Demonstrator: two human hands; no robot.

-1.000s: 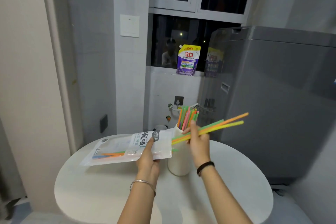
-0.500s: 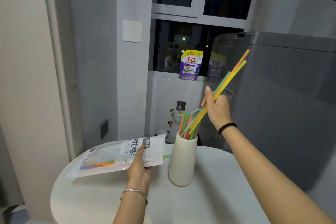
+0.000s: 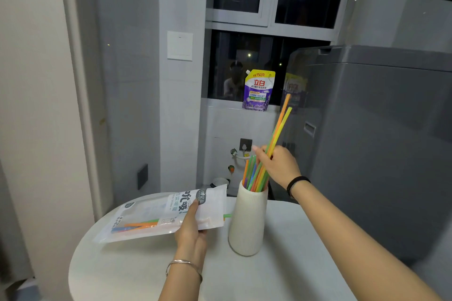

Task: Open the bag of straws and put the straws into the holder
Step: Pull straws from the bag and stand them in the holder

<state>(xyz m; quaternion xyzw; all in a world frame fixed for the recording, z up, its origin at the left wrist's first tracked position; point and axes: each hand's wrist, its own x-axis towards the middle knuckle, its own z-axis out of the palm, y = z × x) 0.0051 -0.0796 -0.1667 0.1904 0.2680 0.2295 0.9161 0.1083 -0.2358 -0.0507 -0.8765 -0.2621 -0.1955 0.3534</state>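
Note:
A white ribbed holder stands on the round white table with several coloured straws upright in it. My right hand is just above its mouth, closed on a small bunch of orange, yellow and green straws whose lower ends are inside the holder and whose tops lean up to the right. My left hand grips the open end of the clear plastic straw bag, held flat over the table left of the holder. A few orange, blue and green straws lie inside the bag; one green tip sticks out of it.
A grey appliance stands close behind and to the right of the table. A purple and yellow pouch sits on the window ledge behind the holder. A wall and door frame run along the left.
My right hand swung the bunch from lying level to pointing up, then lowered its ends into the holder and sank closer to the rim. The bag in my left hand stayed about where it was.

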